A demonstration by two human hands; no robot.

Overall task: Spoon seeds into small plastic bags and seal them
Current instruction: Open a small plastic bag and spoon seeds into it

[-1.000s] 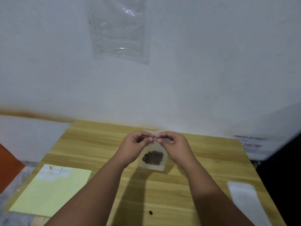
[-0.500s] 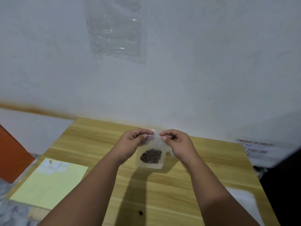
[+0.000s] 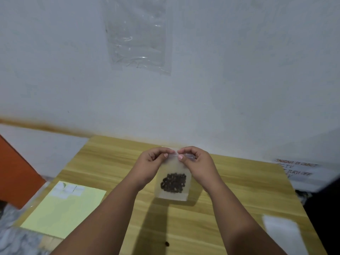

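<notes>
A small clear plastic bag (image 3: 173, 169) hangs upright above the wooden table (image 3: 230, 190), with a dark clump of seeds (image 3: 173, 182) settled in its lower half. My left hand (image 3: 150, 165) pinches the bag's top strip from the left. My right hand (image 3: 197, 163) pinches the same strip from the right, and the fingertips of both hands nearly meet at the middle of the top edge. One loose seed (image 3: 167, 243) lies on the table near the front edge. No spoon is in view.
A pale yellow sheet (image 3: 64, 212) with small white labels lies at the table's left front. A white paper strip (image 3: 283, 230) lies at the right front. A large clear plastic bag (image 3: 137, 34) hangs on the wall behind. An orange panel (image 3: 16, 172) stands at the left.
Both hands keep their pinch on the bag's top strip; my fingertips spread apart half a second ago and have come back together at the middle. The view has shifted slightly.
</notes>
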